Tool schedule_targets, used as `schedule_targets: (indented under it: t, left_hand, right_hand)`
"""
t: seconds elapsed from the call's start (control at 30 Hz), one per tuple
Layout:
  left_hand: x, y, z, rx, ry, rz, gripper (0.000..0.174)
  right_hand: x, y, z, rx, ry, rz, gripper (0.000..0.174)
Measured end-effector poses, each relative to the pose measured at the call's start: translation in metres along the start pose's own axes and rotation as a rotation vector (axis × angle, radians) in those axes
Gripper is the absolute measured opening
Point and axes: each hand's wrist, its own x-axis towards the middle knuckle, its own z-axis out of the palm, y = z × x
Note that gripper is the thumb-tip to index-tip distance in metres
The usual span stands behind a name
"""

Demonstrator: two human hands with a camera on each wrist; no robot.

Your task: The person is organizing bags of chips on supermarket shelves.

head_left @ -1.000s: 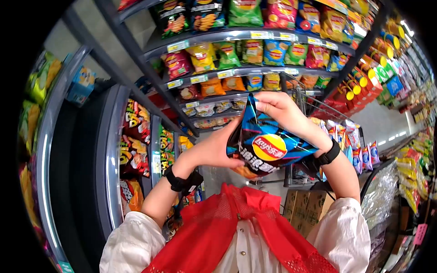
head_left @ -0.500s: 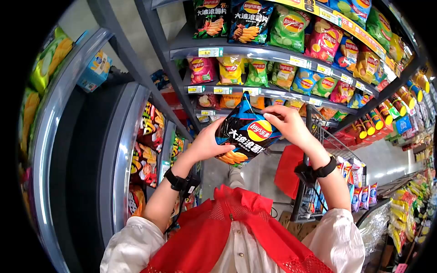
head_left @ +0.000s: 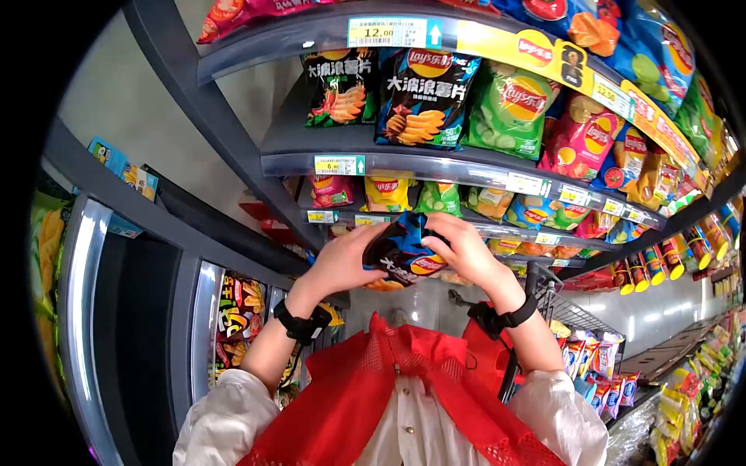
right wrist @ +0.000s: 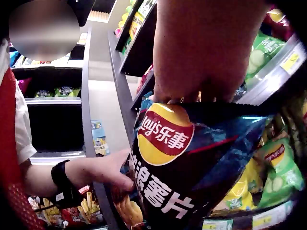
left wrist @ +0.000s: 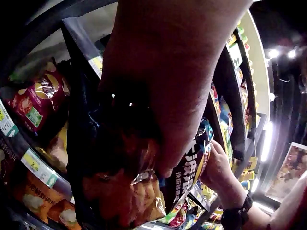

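Observation:
A black and blue bag of Lay's potato chips [head_left: 404, 260] is held in front of the chest, tilted so its front looks foreshortened in the head view. My left hand [head_left: 339, 260] grips its left side, thumb across the front. At its upper right edge my right hand [head_left: 464, 252] holds on, thumb bent over the blue part. The right wrist view shows the bag's yellow and red logo [right wrist: 165, 134] close under the right hand. A similar black and blue chip bag [head_left: 423, 101] stands on the shelf [head_left: 420, 165] ahead, beside a green one [head_left: 513, 109].
A shopping cart [head_left: 579, 307] with small snack packs stands at the right. Shelving with a dark deck [head_left: 140, 326] runs along the left. Overhead, a price rail [head_left: 388, 33] curves across, and rows of chip bags [head_left: 386, 194] sit on the lower shelves.
The head view has shifted so the shelf of chips looks nearer and lower. The held bag has tipped flatter. My right hand has moved from over the bag's top to its upper right edge.

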Motion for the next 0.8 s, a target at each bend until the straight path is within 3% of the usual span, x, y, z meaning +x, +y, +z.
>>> schedule_targets:
  t: [0.07, 0.2, 0.27, 0.33, 0.43, 0.6, 0.8]
  left_hand:
    - [0.006, 0.000, -0.009, 0.013, -0.013, -0.052, 0.076]
    - [0.009, -0.011, -0.014, -0.088, -0.008, -0.119, 0.077]
    - [0.011, -0.018, -0.016, -0.181, 0.011, -0.133, 0.075]
    - [0.014, -0.018, -0.019, -0.263, -0.002, -0.140, 0.079]
    - [0.018, -0.019, -0.025, -0.390, -0.035, -0.189, 0.081]
    - [0.027, -0.038, -0.023, -0.387, 0.068, -0.053, 0.081]
    - [0.033, -0.040, -0.025, -0.503, 0.011, -0.093, 0.079]
  right_hand:
    - [0.009, 0.014, 0.006, -0.162, 0.030, -0.122, 0.018]
    - [0.023, 0.022, 0.008, -0.315, -0.018, -0.136, 0.013]
    - [0.031, 0.026, 0.010, -0.327, 0.177, -0.160, 0.011]
    - [0.037, 0.022, 0.009, -0.244, 0.325, -0.067, 0.005]
    - [0.051, 0.012, -0.002, -0.171, 0.377, -0.026, 0.002]
    - [0.066, 0.006, -0.009, -0.194, 0.360, 0.012, 0.004]
    - [0.069, 0.008, -0.021, -0.225, 0.290, 0.101, 0.011]
